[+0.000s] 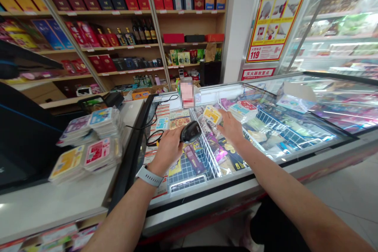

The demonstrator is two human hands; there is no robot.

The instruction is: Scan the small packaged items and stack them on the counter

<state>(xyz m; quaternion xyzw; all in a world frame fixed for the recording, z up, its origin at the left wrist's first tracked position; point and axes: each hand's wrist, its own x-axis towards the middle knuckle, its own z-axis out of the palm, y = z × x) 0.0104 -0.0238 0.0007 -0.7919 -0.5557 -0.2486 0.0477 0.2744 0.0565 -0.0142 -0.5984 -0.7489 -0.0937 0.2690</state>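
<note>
My left hand (pixel 170 145) is wrapped round a black handheld barcode scanner (pixel 190 131), its head pointing right. A black cable (pixel 153 120) lies in loops on the glass nearby. Between the fingers of my right hand (pixel 232 126) is a small clear plastic pack with a yellow label (pixel 212 114), held tilted above the freezer's glass top. Just right of that hand, a stack of similar packs with red and blue labels (pixel 242 109) rests on the glass. A single blue-labelled pack (pixel 162 123) lies left of the scanner.
Stacked packs (pixel 100 153) with yellow, red, blue and purple labels stand on the white counter (pixel 73 201) at left, beside a black monitor (pixel 23 134). The chest freezer (pixel 236 183) holds wire baskets of packaged food. A white box (pixel 296 96) sits farther right. Shelves of boxed goods line the back.
</note>
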